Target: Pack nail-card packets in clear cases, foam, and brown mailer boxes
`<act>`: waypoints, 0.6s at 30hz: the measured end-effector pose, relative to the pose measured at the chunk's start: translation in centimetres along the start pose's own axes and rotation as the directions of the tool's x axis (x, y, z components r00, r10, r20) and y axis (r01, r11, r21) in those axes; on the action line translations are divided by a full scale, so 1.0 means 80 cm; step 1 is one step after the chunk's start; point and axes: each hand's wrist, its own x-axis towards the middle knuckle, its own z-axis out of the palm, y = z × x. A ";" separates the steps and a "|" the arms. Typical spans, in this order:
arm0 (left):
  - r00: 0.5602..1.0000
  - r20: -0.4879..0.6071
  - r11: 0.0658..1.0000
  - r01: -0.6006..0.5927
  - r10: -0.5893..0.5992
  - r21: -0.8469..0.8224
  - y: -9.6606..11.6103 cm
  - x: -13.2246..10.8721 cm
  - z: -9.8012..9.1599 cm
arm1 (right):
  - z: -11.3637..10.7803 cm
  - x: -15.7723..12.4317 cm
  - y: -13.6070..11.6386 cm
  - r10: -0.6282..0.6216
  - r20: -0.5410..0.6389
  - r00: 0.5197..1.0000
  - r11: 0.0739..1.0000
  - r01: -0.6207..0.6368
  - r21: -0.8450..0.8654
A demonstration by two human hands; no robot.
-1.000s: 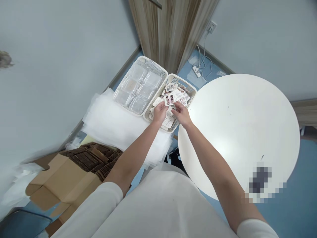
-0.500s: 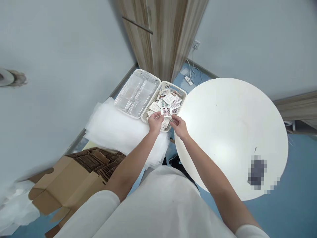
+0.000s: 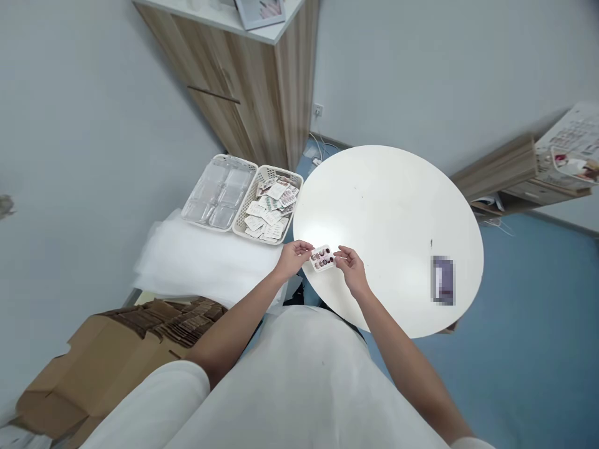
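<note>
A small white card of press-on nails (image 3: pixel 322 257), dark and patterned, is held up between my two hands near the left edge of the round white table (image 3: pixel 384 206). My left hand (image 3: pixel 292 258) pinches the card's left edge. At its right edge, the thumb and fingers of my right hand (image 3: pixel 350 268) grip it too. Beyond my left hand, a cream plastic basket (image 3: pixel 238 219) holds a loose heap of similar cards (image 3: pixel 270 215), some with nails facing up and others showing printed text.
Beside it another white basket (image 3: pixel 186 215) contains clear plastic boxes (image 3: pixel 219 190). White foam sheets (image 3: pixel 201 262) are stacked in front, near a cardboard box (image 3: pixel 107 368) of folded cardboard. A pixelated dark object (image 3: pixel 442 280) lies on the table. A wood-grain cabinet (image 3: pixel 243 81) stands behind.
Both hands have carried the nail card from above the basket toward me and over to the table's edge. The view has turned to the right.
</note>
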 end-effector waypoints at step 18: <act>0.986 0.145 0.996 0.072 -0.079 0.055 -0.026 -0.073 0.113 | -0.101 -0.058 0.041 -0.037 -0.010 0.999 0.989 0.038 0.143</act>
